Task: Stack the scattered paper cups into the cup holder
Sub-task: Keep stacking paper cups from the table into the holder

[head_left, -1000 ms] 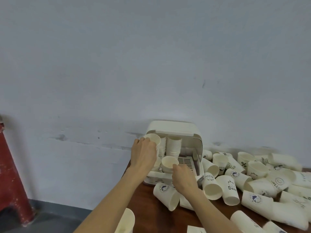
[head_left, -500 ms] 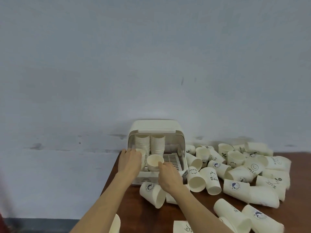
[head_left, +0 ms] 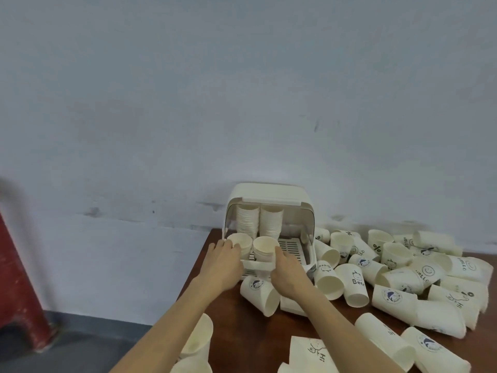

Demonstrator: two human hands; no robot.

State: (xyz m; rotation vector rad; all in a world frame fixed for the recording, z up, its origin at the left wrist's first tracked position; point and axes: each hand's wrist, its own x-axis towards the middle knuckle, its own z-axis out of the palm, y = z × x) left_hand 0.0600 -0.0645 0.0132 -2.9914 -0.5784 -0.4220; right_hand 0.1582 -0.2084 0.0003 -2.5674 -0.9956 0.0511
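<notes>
A white cup holder with its lid raised stands at the table's back left corner against the wall. Two tall stacks of paper cups stand inside at the back. My left hand grips an upright paper cup at the holder's front left. My right hand grips a second upright cup just right of it, above the slatted tray. Both cups stand side by side, rims up.
Several loose paper cups lie scattered over the brown table to the right and front of the holder. One cup lies on its side under my wrists. A red object stands on the floor at left.
The left cup has come down from the height of the stacks to the holder's front left. Both hands now hold their cups side by side at the front. The camera view has shifted.
</notes>
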